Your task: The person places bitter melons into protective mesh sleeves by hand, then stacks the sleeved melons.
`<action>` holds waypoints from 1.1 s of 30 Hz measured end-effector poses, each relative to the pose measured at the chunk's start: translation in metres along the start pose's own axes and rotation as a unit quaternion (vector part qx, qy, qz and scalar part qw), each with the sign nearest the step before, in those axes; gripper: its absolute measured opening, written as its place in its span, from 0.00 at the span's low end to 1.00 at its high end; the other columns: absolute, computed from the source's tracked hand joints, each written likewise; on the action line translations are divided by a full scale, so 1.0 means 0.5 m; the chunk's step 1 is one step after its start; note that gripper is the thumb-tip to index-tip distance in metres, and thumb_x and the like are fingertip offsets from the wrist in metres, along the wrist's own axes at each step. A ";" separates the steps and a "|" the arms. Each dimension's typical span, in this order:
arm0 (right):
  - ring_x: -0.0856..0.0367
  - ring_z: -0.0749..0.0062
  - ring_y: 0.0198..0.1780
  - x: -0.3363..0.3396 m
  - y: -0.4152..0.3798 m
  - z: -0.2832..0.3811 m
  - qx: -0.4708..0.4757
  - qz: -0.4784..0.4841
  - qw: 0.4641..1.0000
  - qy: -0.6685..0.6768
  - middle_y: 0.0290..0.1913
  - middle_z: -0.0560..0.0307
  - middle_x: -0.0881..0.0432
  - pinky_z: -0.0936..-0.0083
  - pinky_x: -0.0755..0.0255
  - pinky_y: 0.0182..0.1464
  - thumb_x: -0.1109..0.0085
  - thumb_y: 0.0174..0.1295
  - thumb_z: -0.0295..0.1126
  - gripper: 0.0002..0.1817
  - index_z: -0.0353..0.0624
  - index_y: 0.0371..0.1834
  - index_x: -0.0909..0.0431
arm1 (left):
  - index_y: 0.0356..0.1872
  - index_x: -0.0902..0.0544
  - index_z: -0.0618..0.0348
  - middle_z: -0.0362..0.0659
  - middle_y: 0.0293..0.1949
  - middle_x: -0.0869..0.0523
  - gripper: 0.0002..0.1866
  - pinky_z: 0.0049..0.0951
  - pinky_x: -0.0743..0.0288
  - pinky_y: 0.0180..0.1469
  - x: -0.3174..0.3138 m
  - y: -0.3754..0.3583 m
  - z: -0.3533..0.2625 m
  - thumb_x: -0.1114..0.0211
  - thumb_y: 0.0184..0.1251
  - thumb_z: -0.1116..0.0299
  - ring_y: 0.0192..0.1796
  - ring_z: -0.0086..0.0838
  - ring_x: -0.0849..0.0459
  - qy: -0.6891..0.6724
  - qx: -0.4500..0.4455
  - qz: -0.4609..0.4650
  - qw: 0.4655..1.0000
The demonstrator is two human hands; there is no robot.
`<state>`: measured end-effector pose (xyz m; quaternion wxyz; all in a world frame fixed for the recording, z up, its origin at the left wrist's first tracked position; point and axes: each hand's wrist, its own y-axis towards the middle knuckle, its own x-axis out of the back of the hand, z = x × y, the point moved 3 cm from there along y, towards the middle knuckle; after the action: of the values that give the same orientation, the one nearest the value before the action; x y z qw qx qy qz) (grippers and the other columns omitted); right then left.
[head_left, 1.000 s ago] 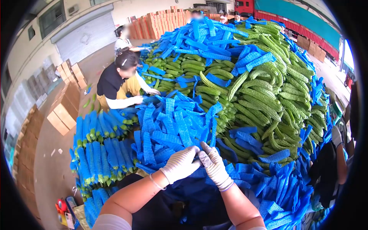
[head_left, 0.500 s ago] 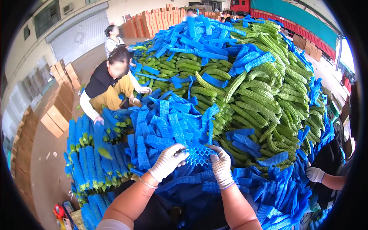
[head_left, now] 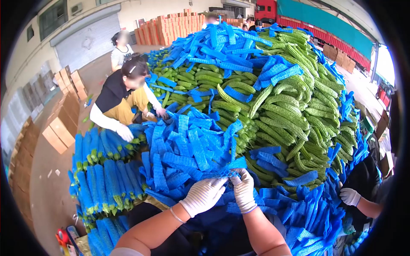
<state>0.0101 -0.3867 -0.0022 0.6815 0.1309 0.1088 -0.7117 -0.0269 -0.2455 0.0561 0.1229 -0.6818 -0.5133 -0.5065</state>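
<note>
Brown cardboard boxes [head_left: 68, 119] stood on the floor at the far left. Next to them, along the heap's left edge, lay rows of green gourds in blue mesh sleeves [head_left: 102, 183], their long axes running near to far, with most green tips pointing towards the wearer. Behind these rows crouched a person in a black top and tan trousers [head_left: 124, 91], one white-gloved hand over the back row and the other at the heap's left side. A loose mound of flat, blue, ribbed netting strips [head_left: 179, 147] came next, its pieces pointing every way.

At the heap's near edge, the wearer's left hand [head_left: 204, 197], in a white ribbed glove, had its fingertips pinched on a blue plastic-mesh sleeve [head_left: 223, 173]. The sleeve was bunched between both hands, in front of the mound; its long axis seemed to lie crosswise, rising slightly towards the right, but which end was the mouth could not be told. The right hand [head_left: 245, 191], gloved alike, pinched its other side between thumb and fingers.

Further right rose long, green, bumpy gourds [head_left: 286, 113], many sloping down towards the heap's right edge. Near its lower right corner showed another person's white-gloved hand [head_left: 350, 196].
</note>
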 end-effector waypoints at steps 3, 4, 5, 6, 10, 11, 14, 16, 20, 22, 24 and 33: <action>0.25 0.81 0.26 -0.022 -0.033 -0.004 0.141 0.042 0.956 -0.254 0.26 0.62 0.21 0.82 0.30 0.30 0.39 0.61 0.26 0.06 0.40 0.40 0.21 | 0.48 0.22 0.64 0.57 0.39 0.17 0.13 0.44 0.24 0.44 -0.023 -0.002 0.056 0.45 0.65 0.69 0.41 0.50 0.18 0.018 0.110 0.075 0.991; 0.24 0.79 0.26 -0.038 -0.049 0.000 0.208 0.066 0.921 -0.323 0.25 0.60 0.20 0.80 0.30 0.30 0.38 0.60 0.26 0.07 0.40 0.41 0.21 | 0.42 0.22 0.65 0.58 0.35 0.18 0.10 0.44 0.24 0.42 -0.036 -0.010 0.083 0.46 0.64 0.71 0.39 0.51 0.18 -0.047 0.119 0.019 0.992; 0.21 0.72 0.26 -0.050 -0.061 0.005 0.219 0.078 0.898 -0.373 0.26 0.54 0.19 0.76 0.28 0.31 0.36 0.59 0.28 0.09 0.42 0.41 0.21 | 0.56 0.24 0.66 0.56 0.47 0.16 0.18 0.35 0.24 0.49 -0.055 -0.018 0.127 0.50 0.66 0.76 0.49 0.41 0.16 -0.145 0.116 -0.027 0.982; 0.21 0.64 0.26 -0.064 -0.071 0.012 0.170 0.107 0.896 -0.395 0.26 0.52 0.19 0.72 0.28 0.31 0.34 0.57 0.30 0.09 0.42 0.39 0.20 | 0.56 0.24 0.67 0.49 0.51 0.17 0.17 0.30 0.25 0.54 -0.080 -0.028 0.169 0.51 0.68 0.77 0.52 0.34 0.17 -0.360 0.216 -0.071 0.905; 0.21 0.55 0.30 -0.078 -0.060 0.014 0.239 0.158 0.871 -0.399 0.28 0.52 0.20 0.66 0.27 0.37 0.35 0.56 0.28 0.08 0.42 0.38 0.19 | 0.58 0.28 0.67 0.49 0.53 0.19 0.16 0.31 0.28 0.61 -0.064 -0.026 0.191 0.53 0.73 0.74 0.55 0.32 0.20 -0.535 0.167 -0.125 0.819; 0.21 0.58 0.34 -0.081 -0.052 0.032 0.289 0.156 0.876 -0.353 0.31 0.55 0.20 0.67 0.28 0.41 0.36 0.57 0.27 0.08 0.40 0.38 0.19 | 0.59 0.28 0.65 0.49 0.54 0.20 0.17 0.32 0.28 0.62 -0.050 -0.015 0.159 0.54 0.73 0.73 0.56 0.33 0.21 -0.470 0.094 -0.054 0.876; 0.23 0.78 0.39 -0.064 -0.055 0.019 -0.036 0.180 0.983 -0.015 0.36 0.64 0.19 0.78 0.29 0.45 0.39 0.64 0.28 0.06 0.39 0.40 0.20 | 0.56 0.24 0.62 0.56 0.53 0.20 0.18 0.35 0.26 0.57 -0.100 -0.036 0.207 0.49 0.65 0.74 0.52 0.45 0.19 -0.268 0.104 0.053 0.956; 0.24 0.81 0.40 -0.067 -0.066 0.006 0.026 0.267 0.962 -0.056 0.39 0.63 0.19 0.79 0.28 0.46 0.40 0.65 0.28 0.05 0.39 0.41 0.21 | 0.59 0.25 0.59 0.59 0.61 0.27 0.24 0.42 0.31 0.62 -0.139 -0.051 0.215 0.48 0.65 0.59 0.58 0.46 0.22 0.070 0.027 0.173 0.982; 0.19 0.71 0.41 -0.103 -0.101 0.009 0.037 0.404 0.902 -0.145 0.38 0.56 0.18 0.74 0.26 0.47 0.41 0.64 0.28 0.08 0.38 0.44 0.21 | 0.54 0.21 0.54 0.52 0.58 0.23 0.21 0.41 0.31 0.63 -0.076 -0.004 0.172 0.42 0.59 0.62 0.63 0.43 0.27 0.114 0.092 0.167 0.975; 0.22 0.78 0.40 -0.104 -0.100 -0.005 -0.034 0.417 0.898 -0.140 0.38 0.60 0.19 0.76 0.27 0.47 0.40 0.65 0.29 0.09 0.38 0.46 0.21 | 0.50 0.19 0.58 0.52 0.51 0.18 0.18 0.39 0.28 0.59 -0.055 0.017 0.164 0.38 0.57 0.69 0.55 0.44 0.21 -0.028 -0.074 0.093 0.993; 0.22 0.79 0.40 -0.099 -0.088 -0.009 -0.110 0.407 0.904 -0.064 0.38 0.61 0.18 0.78 0.27 0.46 0.40 0.64 0.28 0.09 0.38 0.46 0.21 | 0.51 0.20 0.59 0.51 0.52 0.18 0.19 0.38 0.28 0.60 -0.037 0.038 0.148 0.39 0.58 0.70 0.56 0.42 0.21 -0.025 -0.081 0.039 0.996; 0.21 0.76 0.46 -0.135 -0.093 0.007 -0.124 0.499 0.856 -0.045 0.41 0.59 0.17 0.75 0.28 0.51 0.39 0.63 0.25 0.10 0.38 0.47 0.20 | 0.61 0.27 0.57 0.47 0.60 0.23 0.21 0.41 0.38 0.69 -0.116 0.020 0.259 0.47 0.67 0.68 0.63 0.37 0.26 -0.260 0.031 -0.031 0.965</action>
<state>-0.0340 -0.3219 0.0225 0.9601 0.0497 0.0851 -0.2618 0.0566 -0.1944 -0.0468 -0.0099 -0.7699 -0.5636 -0.2992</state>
